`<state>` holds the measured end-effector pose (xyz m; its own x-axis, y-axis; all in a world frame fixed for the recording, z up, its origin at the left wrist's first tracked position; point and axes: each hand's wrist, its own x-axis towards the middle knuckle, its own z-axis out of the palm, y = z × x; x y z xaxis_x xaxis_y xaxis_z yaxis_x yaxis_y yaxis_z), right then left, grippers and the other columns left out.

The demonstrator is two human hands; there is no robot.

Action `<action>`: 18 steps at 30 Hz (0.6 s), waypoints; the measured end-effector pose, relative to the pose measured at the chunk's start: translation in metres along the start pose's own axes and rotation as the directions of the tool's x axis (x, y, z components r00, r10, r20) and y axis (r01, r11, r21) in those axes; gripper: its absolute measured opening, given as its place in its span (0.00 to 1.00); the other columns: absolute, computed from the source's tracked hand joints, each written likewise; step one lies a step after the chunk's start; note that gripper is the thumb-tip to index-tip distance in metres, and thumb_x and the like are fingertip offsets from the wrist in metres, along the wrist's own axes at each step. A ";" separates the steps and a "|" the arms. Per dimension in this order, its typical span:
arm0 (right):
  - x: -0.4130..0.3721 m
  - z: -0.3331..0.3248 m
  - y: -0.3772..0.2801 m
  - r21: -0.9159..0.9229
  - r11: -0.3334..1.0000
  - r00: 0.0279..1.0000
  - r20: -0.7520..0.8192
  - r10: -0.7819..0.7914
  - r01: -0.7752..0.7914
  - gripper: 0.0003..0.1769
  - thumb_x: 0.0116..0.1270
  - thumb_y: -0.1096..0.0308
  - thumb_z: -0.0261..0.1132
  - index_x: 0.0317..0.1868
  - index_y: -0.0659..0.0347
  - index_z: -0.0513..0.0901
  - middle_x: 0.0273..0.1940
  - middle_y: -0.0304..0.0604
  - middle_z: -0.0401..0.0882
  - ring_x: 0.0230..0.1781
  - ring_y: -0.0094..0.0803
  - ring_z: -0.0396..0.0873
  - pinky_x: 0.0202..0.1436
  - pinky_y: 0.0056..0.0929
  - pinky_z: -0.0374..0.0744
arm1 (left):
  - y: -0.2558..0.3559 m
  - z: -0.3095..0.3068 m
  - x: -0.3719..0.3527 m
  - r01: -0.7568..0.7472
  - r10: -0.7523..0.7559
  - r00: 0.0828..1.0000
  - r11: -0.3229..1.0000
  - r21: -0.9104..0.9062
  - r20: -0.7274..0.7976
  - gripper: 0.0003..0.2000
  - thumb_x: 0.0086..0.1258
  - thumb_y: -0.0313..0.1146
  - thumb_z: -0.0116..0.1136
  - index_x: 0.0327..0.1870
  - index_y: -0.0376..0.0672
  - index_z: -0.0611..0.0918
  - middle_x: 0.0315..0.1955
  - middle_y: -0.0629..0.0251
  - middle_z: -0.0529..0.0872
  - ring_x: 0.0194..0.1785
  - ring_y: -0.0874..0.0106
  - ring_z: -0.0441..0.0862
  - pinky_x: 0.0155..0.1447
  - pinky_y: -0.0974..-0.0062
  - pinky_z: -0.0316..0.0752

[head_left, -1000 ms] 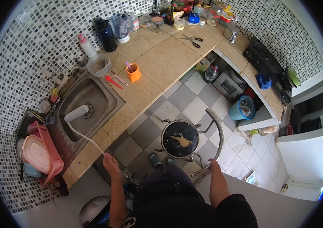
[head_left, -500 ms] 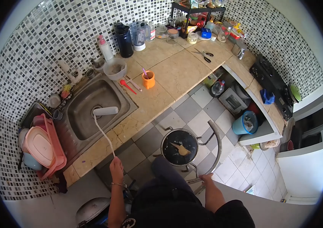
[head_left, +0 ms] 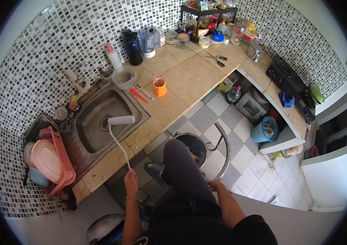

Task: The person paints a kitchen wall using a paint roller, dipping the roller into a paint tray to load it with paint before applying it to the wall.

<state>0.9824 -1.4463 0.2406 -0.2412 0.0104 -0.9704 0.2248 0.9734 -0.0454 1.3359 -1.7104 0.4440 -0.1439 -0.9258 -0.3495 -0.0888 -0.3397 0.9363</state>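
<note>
My left hand (head_left: 131, 183) is closed around the handle end of a paint roller (head_left: 121, 120) on a long, thin, pale rod. Its white sleeve hangs over the sink (head_left: 140, 123), by the front rim as seen from here. My right hand (head_left: 214, 185) grips the near end of the curved metal back tube (head_left: 227, 148) of a low chair. The chair's round black seat (head_left: 192, 143) is partly hidden behind my raised leg (head_left: 179, 161). A pale patch at the seat's edge still shows beside my knee.
On the counter (head_left: 177, 92) are an orange mug (head_left: 160, 87), a red spoon (head_left: 139, 95), scissors (head_left: 217, 59) and a bowl (head_left: 124, 77). A pink dish rack (head_left: 61, 159) stands left of the sink. A stove (head_left: 291, 85) is on the right, above a blue bucket (head_left: 259, 134).
My leg has risen in front of the chair and covers much of its seat. The chair's back tube has shifted left and up with my right hand. The roller has moved slightly right.
</note>
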 end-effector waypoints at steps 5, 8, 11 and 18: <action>0.029 -0.029 -0.007 -0.174 0.977 0.992 0.009 -0.126 0.126 0.33 0.62 0.52 0.64 0.59 0.69 0.70 0.45 0.52 0.84 0.38 0.46 0.84 0.41 0.41 0.84 | -0.005 -0.008 0.006 -0.031 0.033 0.998 0.999 0.031 -0.050 0.20 0.80 0.44 0.43 0.24 0.44 0.67 0.16 0.79 0.61 0.19 0.86 0.55 0.22 0.82 0.50; 0.037 -0.041 -0.011 -0.139 0.957 0.807 -0.514 -0.291 0.256 0.50 0.55 0.58 0.71 0.69 0.69 0.50 0.41 0.60 0.83 0.39 0.49 0.85 0.43 0.42 0.84 | -0.003 -0.002 0.016 -0.076 0.082 0.995 0.993 0.086 -0.060 0.20 0.80 0.45 0.43 0.25 0.44 0.68 0.17 0.80 0.61 0.20 0.87 0.56 0.23 0.82 0.49; 0.092 -0.047 0.006 -0.171 0.915 0.676 -0.627 -0.387 0.366 0.61 0.57 0.61 0.72 0.72 0.67 0.30 0.37 0.64 0.83 0.34 0.49 0.85 0.36 0.42 0.84 | -0.001 0.011 0.031 -0.082 0.089 0.995 0.985 0.149 -0.036 0.20 0.79 0.45 0.44 0.25 0.43 0.68 0.17 0.80 0.61 0.20 0.87 0.56 0.23 0.82 0.50; 0.079 -0.075 -0.016 -0.158 0.985 0.998 -0.002 -0.070 0.069 0.74 0.54 0.58 0.76 0.67 0.67 0.13 0.50 0.61 0.80 0.41 0.47 0.83 0.62 0.45 0.72 | 0.025 0.092 0.087 -0.078 0.076 0.997 0.992 0.100 0.016 0.19 0.80 0.43 0.44 0.24 0.44 0.68 0.17 0.80 0.62 0.20 0.87 0.56 0.23 0.82 0.49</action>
<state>0.8887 -1.4441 0.1821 -0.2586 -0.0577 -0.9643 0.0554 0.9957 -0.0744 1.2309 -1.7843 0.4334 -0.1659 -0.9463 -0.2774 -0.1753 -0.2486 0.9526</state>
